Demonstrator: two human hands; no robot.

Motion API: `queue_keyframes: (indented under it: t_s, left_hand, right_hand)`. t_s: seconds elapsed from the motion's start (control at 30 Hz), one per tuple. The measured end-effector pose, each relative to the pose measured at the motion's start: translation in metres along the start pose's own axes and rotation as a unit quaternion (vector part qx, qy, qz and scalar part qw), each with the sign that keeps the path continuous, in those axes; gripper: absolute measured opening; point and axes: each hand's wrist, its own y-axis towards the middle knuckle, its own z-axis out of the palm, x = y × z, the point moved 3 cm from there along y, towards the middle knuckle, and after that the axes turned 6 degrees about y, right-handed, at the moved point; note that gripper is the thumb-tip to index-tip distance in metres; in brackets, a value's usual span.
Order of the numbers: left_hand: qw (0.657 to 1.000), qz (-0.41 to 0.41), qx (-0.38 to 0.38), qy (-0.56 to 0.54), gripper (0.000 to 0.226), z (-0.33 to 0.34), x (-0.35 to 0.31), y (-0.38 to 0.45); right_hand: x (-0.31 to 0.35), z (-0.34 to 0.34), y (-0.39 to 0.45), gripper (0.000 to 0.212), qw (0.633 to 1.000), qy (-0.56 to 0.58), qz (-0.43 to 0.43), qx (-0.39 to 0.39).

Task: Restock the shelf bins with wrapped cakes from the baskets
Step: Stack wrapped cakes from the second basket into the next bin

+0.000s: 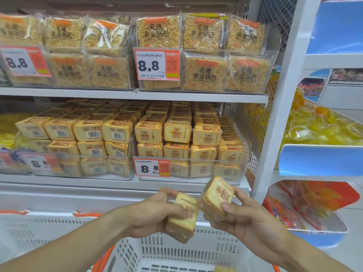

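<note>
My left hand (155, 211) grips one wrapped cake (183, 216), a tan toast-shaped pack with red print. My right hand (241, 214) holds a second wrapped cake (218, 195), tilted, its corner touching the first. Both hands hover above a white slotted basket (167, 250) with orange trim, below the shelf. One more cake (224, 269) lies at the basket's bottom. The clear right shelf bin (243, 169) on the middle shelf holds several stacked cakes; the left bin (117, 173) beside it does too.
The top shelf carries bins of bagged yellow crisps (204, 71). Price tags reading 8.8 (152, 167) hang on the bin fronts. A second white basket (39, 228) stands at the left. A white upright post (279, 99) and blue-fronted racks of snacks (322, 160) lie to the right.
</note>
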Motion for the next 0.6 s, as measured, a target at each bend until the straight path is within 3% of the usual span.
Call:
queue_keyframes:
  t_s: [0.1, 0.2, 0.27, 0.4, 0.47, 0.6]
  left_hand:
    - [0.997, 0.028, -0.068, 0.039, 0.064, 0.001, 0.001, 0.003]
    - [0.991, 0.065, -0.104, 0.048, 0.043, 0.001, -0.003, 0.007]
    - [0.991, 0.082, -0.094, 0.037, 0.041, 0.003, -0.006, 0.008]
    - [0.996, 0.083, -0.001, 0.042, 0.056, 0.017, -0.011, 0.004]
    - [0.995, 0.085, 0.006, 0.051, 0.059, 0.024, -0.01, 0.006]
    - [0.985, 0.108, -0.042, 0.129, 0.05, 0.024, -0.011, 0.015]
  right_hand:
    - [0.0, 0.002, 0.004, 0.075, 1.0, -0.012, -0.016, -0.006]
    - [-0.003, 0.001, 0.009, 0.083, 0.996, -0.048, -0.047, -0.057]
    - [-0.005, 0.001, 0.014, 0.09, 0.989, -0.089, -0.067, -0.1]
    - [-0.006, 0.005, 0.019, 0.101, 0.959, -0.214, -0.11, -0.148]
    - [-0.009, 0.011, 0.019, 0.095, 0.956, -0.243, -0.101, -0.132]
    - [-0.009, 0.007, 0.02, 0.083, 0.981, -0.179, -0.015, -0.078]
